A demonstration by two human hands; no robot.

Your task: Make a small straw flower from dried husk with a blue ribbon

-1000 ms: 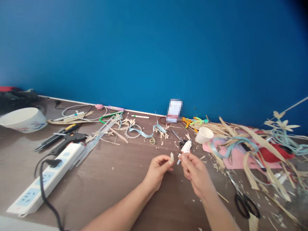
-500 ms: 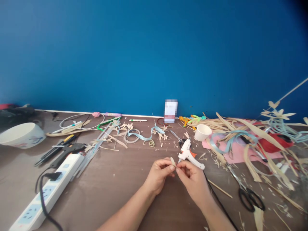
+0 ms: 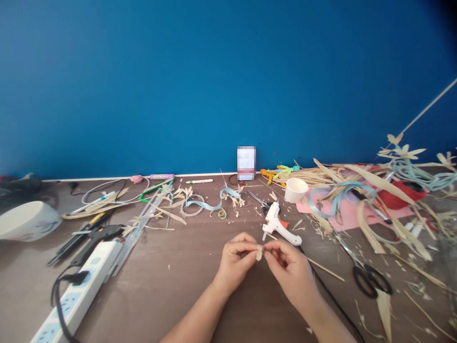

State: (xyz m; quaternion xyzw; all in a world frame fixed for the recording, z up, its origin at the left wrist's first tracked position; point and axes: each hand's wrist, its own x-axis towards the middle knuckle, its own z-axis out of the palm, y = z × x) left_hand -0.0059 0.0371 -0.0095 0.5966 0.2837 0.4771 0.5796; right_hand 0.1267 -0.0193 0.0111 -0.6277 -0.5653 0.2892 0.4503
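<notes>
Above the brown tabletop [image 3: 143, 305], found small cream leaf-shaped piece [image 3: 259, 254] pinched in left hand [image 3: 236, 263], met by right hand [image 3: 291, 266] of unclear grip. Noted round white cup [image 3: 294, 193], white blue-patterned bowl [image 3: 34, 231]; cannot determine contents.

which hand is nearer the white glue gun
Right. The right hand is just on the wearer's side of the white glue gun, close by its handle; the left hand is farther off, to the gun's left and nearer the wearer.
</notes>
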